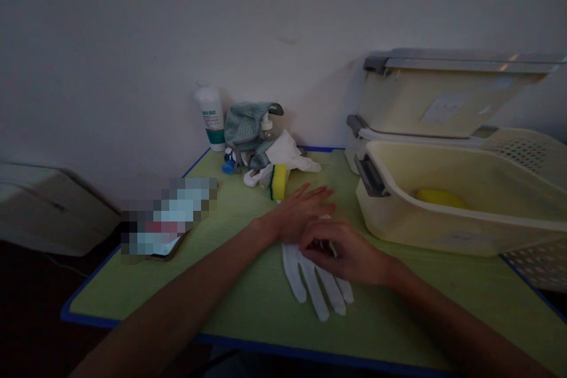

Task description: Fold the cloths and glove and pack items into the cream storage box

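From my remote seat I see a white, thin-looking cloth glove (316, 286) lying flat on the smooth green desk (390, 328), its limp fingers pointing toward the near edge. My left hand (303, 212) stretches out over its cuff end, fingers extended and slightly parted; my right hand (343, 251) curls above the glove, thumb near forefinger — I cannot tell whether it pinches any fabric. Beyond sit a blocky yellow-and-green sponge (279, 182) and a crumpled, grey-green textured cloth (243, 125) — right of them, a round-cornered cream plastic bin (425, 227).
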`<state>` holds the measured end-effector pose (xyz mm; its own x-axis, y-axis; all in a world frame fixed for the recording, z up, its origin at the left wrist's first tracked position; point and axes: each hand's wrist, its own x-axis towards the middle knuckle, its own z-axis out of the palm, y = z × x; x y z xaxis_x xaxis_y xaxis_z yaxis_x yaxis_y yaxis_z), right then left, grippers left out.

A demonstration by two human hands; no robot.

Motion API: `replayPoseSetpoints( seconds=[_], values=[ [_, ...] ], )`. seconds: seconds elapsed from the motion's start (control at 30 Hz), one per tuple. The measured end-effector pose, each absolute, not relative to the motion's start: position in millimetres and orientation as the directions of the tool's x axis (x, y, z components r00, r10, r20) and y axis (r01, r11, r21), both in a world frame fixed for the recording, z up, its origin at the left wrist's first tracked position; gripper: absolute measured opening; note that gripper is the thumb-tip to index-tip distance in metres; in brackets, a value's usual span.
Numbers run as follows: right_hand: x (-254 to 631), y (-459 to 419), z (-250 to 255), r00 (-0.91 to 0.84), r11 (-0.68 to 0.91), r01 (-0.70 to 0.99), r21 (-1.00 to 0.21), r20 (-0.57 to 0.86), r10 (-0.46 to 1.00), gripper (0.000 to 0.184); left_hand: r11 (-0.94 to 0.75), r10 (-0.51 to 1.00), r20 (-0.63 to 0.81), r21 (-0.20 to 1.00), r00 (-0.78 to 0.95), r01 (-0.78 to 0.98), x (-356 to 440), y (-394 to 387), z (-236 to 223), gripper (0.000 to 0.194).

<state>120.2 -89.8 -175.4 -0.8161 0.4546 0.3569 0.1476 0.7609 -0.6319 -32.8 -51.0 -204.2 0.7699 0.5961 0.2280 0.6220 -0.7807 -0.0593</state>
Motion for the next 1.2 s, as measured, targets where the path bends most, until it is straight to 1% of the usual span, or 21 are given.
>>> replayPoseSetpoints(
  seconds=[0.03,0.07,0.1,0.13,0.17,0.2,0.27,0.3,0.37,0.43,0.47,0.5,0.53,0.57,0.67,0.77,0.83,0.97,1.07,1.13,1.2],
  values=[
    [121,-88,-176,-0.781,0.774,0.171,-0.610,0.395,0.484,0.013,-0.721,0.627,0.343,-0.085,0.700,0.688,-34,-51,-201,0.041],
    [122,-86,-177,-0.754,0.782,0.201,-0.590,0.416,0.508,0.012,-0.625,0.668,0.457,-0.083,0.588,0.776,-36,-50,-196,0.039],
    [123,-83,-178,-0.740,0.788,0.229,-0.571,0.424,0.523,0.012,-0.503,0.707,0.548,-0.054,0.446,0.863,-40,-49,-191,0.039],
    [123,-81,-180,-0.738,0.794,0.253,-0.553,0.421,0.528,0.012,-0.370,0.746,0.595,-0.002,0.299,0.929,-44,-48,-186,0.041],
    [124,-80,-182,-0.743,0.802,0.273,-0.531,0.413,0.526,0.012,-0.240,0.787,0.595,0.051,0.163,0.969,-50,-46,-182,0.045],
    [125,-78,-184,-0.755,0.811,0.293,-0.506,0.398,0.520,0.013,-0.134,0.831,0.553,0.093,0.061,0.987,-56,-44,-178,0.046],
    [126,-76,-187,-0.789,0.832,0.325,-0.449,0.357,0.501,0.013,0.002,0.908,0.411,0.190,-0.082,0.982,-69,-39,-172,0.036],
    [126,-75,-188,-0.806,0.841,0.341,-0.420,0.330,0.491,0.013,0.038,0.921,0.364,0.267,-0.137,0.963,-74,-36,-171,0.030],
    [127,-75,-190,-0.833,0.854,0.366,-0.369,0.280,0.477,0.014,0.013,0.911,0.355,0.477,-0.207,0.879,-79,-29,-172,0.023],
    [127,-74,-190,-0.847,0.862,0.385,-0.329,0.245,0.472,0.014,-0.080,0.896,0.348,0.738,-0.277,0.670,-78,-22,-176,0.025],
    [127,-74,-190,-0.850,0.864,0.394,-0.314,0.233,0.473,0.014,-0.115,0.902,0.315,0.835,-0.297,0.538,-75,-19,-179,0.026],
    [127,-74,-190,-0.851,0.864,0.402,-0.304,0.224,0.475,0.014,-0.131,0.917,0.269,0.900,-0.295,0.416,-71,-17,-183,0.026],
    [127,-74,-190,-0.852,0.863,0.408,-0.297,0.215,0.477,0.014,-0.131,0.936,0.225,0.937,-0.272,0.325,-66,-15,-187,0.024],
    [127,-74,-190,-0.853,0.862,0.413,-0.294,0.205,0.479,0.013,-0.129,0.953,0.196,0.952,-0.231,0.277,-61,-14,-192,0.022],
    [127,-74,-190,-0.853,0.855,0.424,-0.301,0.187,0.488,0.013,-0.158,0.982,0.179,0.955,-0.064,0.251,-48,-15,-202,0.016],
    [127,-74,-189,-0.854,0.850,0.423,-0.313,0.175,0.489,0.013,-0.212,0.977,0.208,0.941,0.045,0.263,-45,-15,-204,0.021],
    [127,-73,-189,-0.859,0.853,0.417,-0.314,0.171,0.483,0.014,-0.241,0.968,0.249,0.920,0.014,0.308,-51,-13,-203,0.026],
    [127,-73,-189,-0.864,0.863,0.418,-0.285,0.168,0.474,0.014,-0.236,0.929,0.336,0.862,-0.157,0.448,-73,-11,-201,0.039],
    [127,-73,-190,-0.868,0.868,0.414,-0.275,0.169,0.467,0.014,-0.206,0.900,0.398,0.750,-0.180,0.628,-86,-12,-203,0.051],
    [127,-73,-190,-0.872,0.872,0.404,-0.277,0.171,0.459,0.015,-0.198,0.895,0.414,0.702,-0.166,0.684,-90,-14,-204,0.044],
    [127,-73,-190,-0.875,0.877,0.397,-0.271,0.177,0.451,0.015,-0.204,0.894,0.413,0.721,-0.175,0.662,-91,-14,-203,0.027]
  ],
)
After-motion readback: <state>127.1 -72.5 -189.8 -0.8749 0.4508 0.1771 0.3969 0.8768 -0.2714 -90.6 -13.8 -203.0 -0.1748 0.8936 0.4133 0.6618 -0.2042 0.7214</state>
